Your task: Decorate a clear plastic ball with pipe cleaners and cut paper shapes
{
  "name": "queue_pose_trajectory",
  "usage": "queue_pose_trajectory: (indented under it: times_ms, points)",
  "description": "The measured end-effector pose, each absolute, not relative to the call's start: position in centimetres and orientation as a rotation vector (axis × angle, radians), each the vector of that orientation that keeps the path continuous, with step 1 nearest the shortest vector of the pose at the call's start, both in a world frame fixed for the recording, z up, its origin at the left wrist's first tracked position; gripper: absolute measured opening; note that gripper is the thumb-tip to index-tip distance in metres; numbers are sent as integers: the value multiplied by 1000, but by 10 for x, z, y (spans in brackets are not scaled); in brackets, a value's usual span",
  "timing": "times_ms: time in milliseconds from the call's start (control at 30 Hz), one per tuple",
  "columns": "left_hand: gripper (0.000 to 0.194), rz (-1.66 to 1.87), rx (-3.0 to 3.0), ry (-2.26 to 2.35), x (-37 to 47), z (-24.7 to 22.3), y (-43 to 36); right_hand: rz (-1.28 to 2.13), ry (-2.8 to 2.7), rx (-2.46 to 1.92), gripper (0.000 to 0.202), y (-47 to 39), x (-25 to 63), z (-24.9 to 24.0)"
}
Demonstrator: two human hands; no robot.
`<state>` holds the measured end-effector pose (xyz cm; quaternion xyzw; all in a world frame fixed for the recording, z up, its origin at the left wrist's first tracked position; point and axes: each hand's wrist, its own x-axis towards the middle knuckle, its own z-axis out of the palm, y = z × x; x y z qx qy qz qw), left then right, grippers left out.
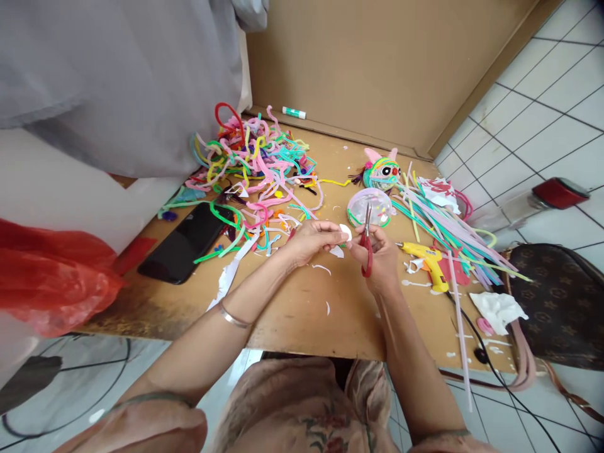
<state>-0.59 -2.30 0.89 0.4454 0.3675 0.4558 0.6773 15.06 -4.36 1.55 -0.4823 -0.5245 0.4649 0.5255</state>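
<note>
Between the thumb and fingers of my left hand [317, 241] is a small rounded white piece [346, 231]. My right hand [380, 261] is wrapped round red-handled scissors [366, 242], whose metal blades point away from me. Its fingertips are close to the white piece. Just beyond the scissors sits a round clear container [361, 206] with a pink and green rim. Behind that stands a colourful ball-shaped figure [381, 171] with pink ears, big eyes and a red nose. Thin white paper scraps [328, 307] lie on the wooden table [292, 314] near my hands.
A tangled heap of pipe cleaners [264, 157] covers the back left, beside a black phone [182, 245]. At the right are a yellow glue gun [430, 261] with its cable, straight pipe cleaners [453, 223] and a brown bag [557, 302]. A glue stick [294, 113] lies at the back.
</note>
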Motion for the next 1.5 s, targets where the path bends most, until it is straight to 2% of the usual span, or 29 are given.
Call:
queue_pose_trajectory:
  times_ms: [500,733,1267,1500]
  points:
    - [28,1115,832,825,-5,10,-22,1156,-1264,-1152,36,-43,155,15]
    - [23,1032,724,794,-5,17,-28,1126,-1276,-1159,37,-41,157,12]
    - [10,1099,622,788,-1,22,-28,1129,-1263,-1172,42,-42,155,17]
    - [11,1315,426,776,-11,26,-17,1086,-1377,-1205,43,-46,148,15]
